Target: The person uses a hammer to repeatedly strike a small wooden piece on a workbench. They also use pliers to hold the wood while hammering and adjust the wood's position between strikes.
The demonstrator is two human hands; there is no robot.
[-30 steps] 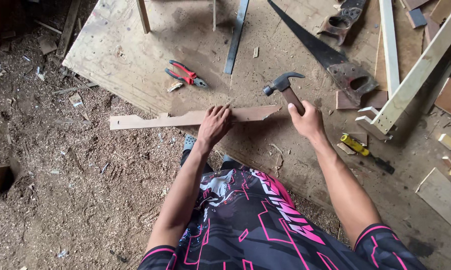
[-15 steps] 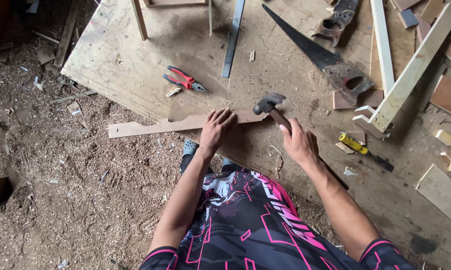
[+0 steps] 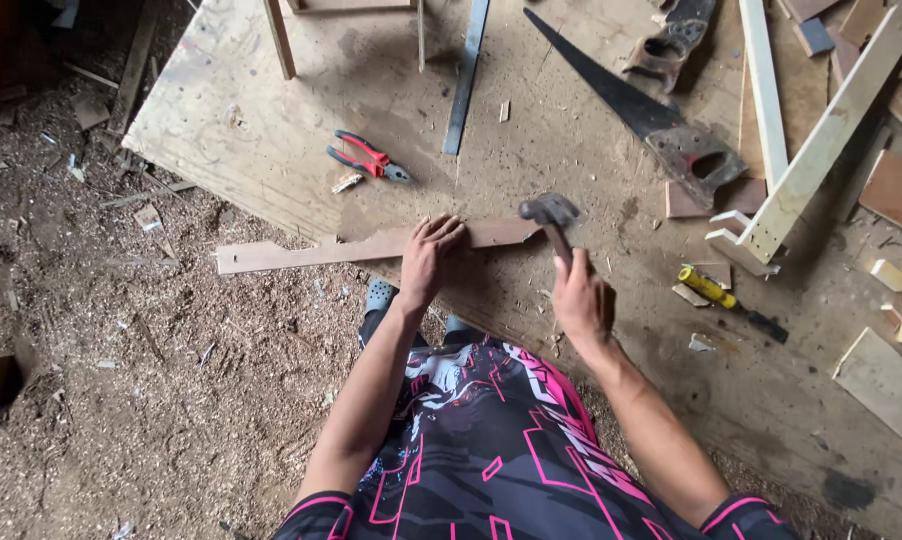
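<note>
Head view: right hand clenched on the hammer, head at the wood strip's end; left hand presses it flat, fingers spread. Nailing looks underway, unfinished. Beyond, pliers and handsaw on the plywood sheet.

Wearer: black short-sleeved jersey with pink angular line graphics and grey-white print, bare forearms, bare left hand, bare right hand, grey-blue perforated clog.
</note>
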